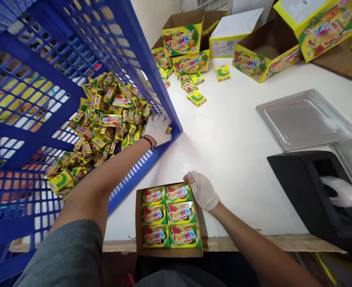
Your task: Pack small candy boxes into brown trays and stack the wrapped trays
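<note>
My left hand [158,130], in a white glove with bare fingertips, reaches into the near right corner of a blue plastic crate [167,99]. Its fingers are curled, with a small yellow Twins box [169,129] between thumb and fingers. Many more small Twins boxes [110,120] lie heaped loosely in the crate. Before me, an open display carton [170,252] holds several Twins boxes [180,212] in two neat columns, faces up. My right hand [203,191], gloved the same way, grips the carton's far right corner, thumb over the rim.
Open Twins cartons [183,40] stand stacked at the back, with a few loose small boxes [196,98] before them. On the right lie a clear plastic tray [307,117] and a black tape dispenser [301,187]. The white table's wooden front edge [223,244] runs near my body.
</note>
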Demonstrator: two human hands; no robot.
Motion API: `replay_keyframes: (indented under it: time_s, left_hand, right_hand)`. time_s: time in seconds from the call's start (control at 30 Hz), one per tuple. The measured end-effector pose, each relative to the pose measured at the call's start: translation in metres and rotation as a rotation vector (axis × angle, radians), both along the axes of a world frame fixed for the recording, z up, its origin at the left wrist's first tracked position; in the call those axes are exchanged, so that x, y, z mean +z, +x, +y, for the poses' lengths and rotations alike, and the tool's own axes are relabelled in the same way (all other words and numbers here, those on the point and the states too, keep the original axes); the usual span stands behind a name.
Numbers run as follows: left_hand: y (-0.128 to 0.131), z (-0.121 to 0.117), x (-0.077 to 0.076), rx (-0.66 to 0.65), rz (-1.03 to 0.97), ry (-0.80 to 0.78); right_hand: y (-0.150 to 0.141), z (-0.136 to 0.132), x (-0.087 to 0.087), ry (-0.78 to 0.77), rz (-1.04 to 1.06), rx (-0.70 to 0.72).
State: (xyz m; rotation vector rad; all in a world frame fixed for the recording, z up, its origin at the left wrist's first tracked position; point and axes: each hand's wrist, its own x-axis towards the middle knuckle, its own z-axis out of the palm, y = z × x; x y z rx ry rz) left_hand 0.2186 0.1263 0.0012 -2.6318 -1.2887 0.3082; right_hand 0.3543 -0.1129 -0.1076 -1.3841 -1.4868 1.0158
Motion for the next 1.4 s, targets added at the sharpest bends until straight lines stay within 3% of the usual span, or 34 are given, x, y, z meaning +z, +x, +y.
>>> replay_keyframes:
  time_s: [0.07,0.17,0.33,0.5,0.6,0.73,0.9,1.0,1.1,1.17,1.27,1.33,1.4]
  left_hand:
    - [-0.014,0.010,-0.008,0.015,0.010,0.004]
    - [-0.043,-0.001,-0.008,0.042,-0.022,-0.023]
    - [-0.103,-0.044,-0.009,0.137,-0.063,-0.072]
    - [-0.166,-0.095,-0.038,0.151,-0.269,-0.164]
    - [-0.196,-0.126,-0.049,0.200,-0.404,-0.136]
    - [-0.222,-0.153,-0.057,0.431,-0.542,-0.118]
    - [-0.222,-0.161,-0.066,0.508,-0.836,-0.159]
    - [-0.207,-0.179,-0.056,0.480,-1.149,-0.114]
    - [-0.186,-0.215,-0.033,0.351,-1.418,-0.122]
    - [-0.170,-0.241,-0.019,0.267,-1.485,-0.113]
    - [-0.143,-0.274,-0.005,0.249,-1.481,-0.038]
    - [-0.127,-0.290,0.000,0.292,-1.446,0.080]
    - [-0.120,-0.304,0.001,0.281,-1.392,0.070]
  right_hand:
    - [0.001,0.000,-0.002,0.002,0.011,-0.001]
    - [0.005,0.000,-0.004,0.003,0.010,0.013]
    - [0.008,-0.001,-0.010,0.024,0.006,0.007]
    - [0.012,0.000,-0.021,0.078,0.010,-0.047]
    - [0.019,0.002,-0.026,0.076,-0.015,-0.045]
    - [0.026,0.004,-0.034,0.052,-0.089,-0.048]
    - [0.030,0.009,-0.037,-0.055,0.026,-0.148]
    - [0.038,0.017,-0.020,-0.043,0.247,-0.320]
    - [0.037,0.018,0.017,0.088,0.301,-0.463]
    - [0.020,0.007,0.052,0.155,0.254,-0.332]
    - [-0.031,-0.025,0.102,0.084,0.232,0.082]
    - [-0.069,-0.040,0.121,0.041,0.251,0.240]
    - [-0.091,-0.037,0.126,-0.005,0.160,0.249]
